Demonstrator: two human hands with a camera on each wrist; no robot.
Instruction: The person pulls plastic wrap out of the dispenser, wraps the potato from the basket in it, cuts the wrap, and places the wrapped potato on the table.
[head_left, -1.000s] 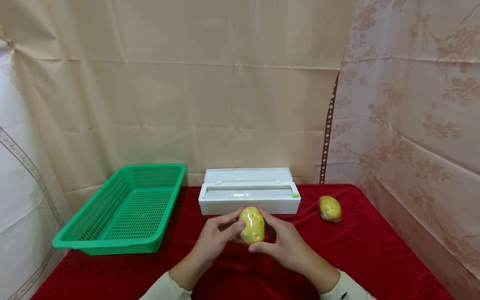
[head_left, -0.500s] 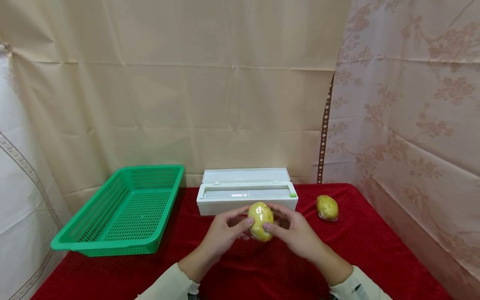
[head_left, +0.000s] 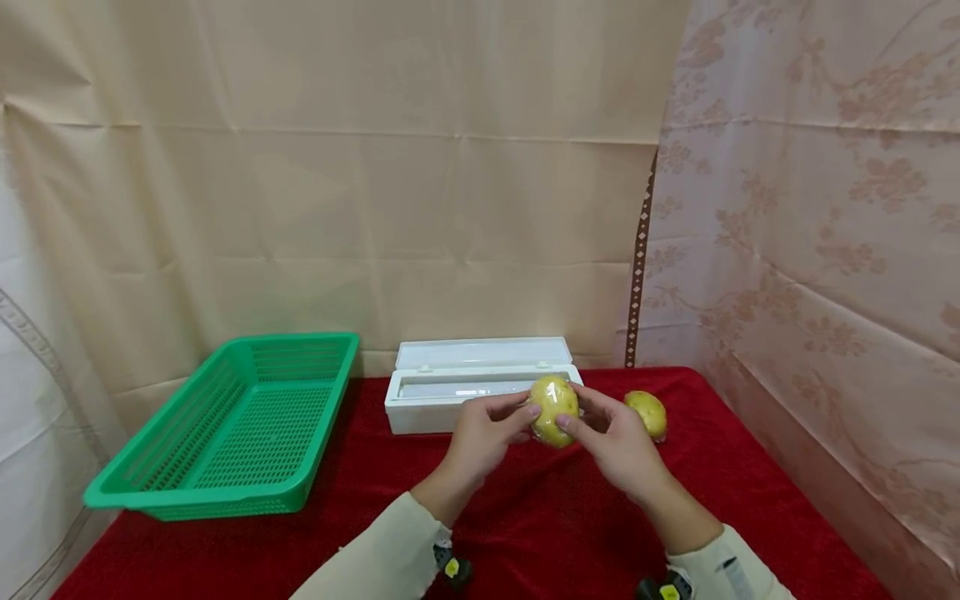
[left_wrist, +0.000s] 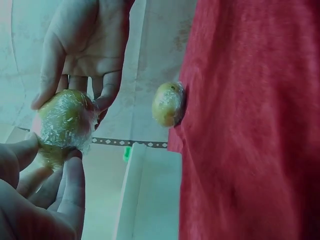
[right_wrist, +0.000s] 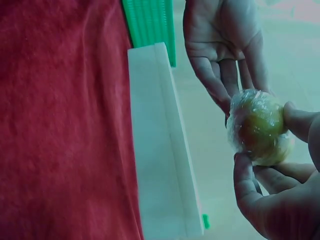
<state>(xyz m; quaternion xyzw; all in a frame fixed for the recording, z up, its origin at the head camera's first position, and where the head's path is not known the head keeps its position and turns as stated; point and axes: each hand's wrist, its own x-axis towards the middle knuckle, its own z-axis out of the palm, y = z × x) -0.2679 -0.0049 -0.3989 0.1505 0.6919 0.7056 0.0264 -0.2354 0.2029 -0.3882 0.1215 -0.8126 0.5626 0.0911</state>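
A yellow potato (head_left: 554,410) wrapped in clear plastic film is held up above the table between both hands. My left hand (head_left: 483,435) pinches its left side, thumb in front and fingers behind. On the other side, my right hand (head_left: 626,442) grips it the same way. Bunched film shows on the underside of the potato (left_wrist: 65,120) in the left wrist view. A second wrapped potato (head_left: 647,414) lies on the red cloth just beyond the right hand. Behind the hands stands a white cling film box (head_left: 427,416) with its lid raised, partly covered by the held potato.
A green plastic basket (head_left: 292,487) with slotted walls stands at the left of the table. Red cloth (head_left: 750,500) covers the tabletop. Beige curtain (head_left: 412,208) hangs behind, and a floral curtain (head_left: 825,250) closes off the right side.
Both hands have carried the wrapped potato up and to the right, towards the second one. The right thumb has come onto its front face. The head view has shifted slightly right.
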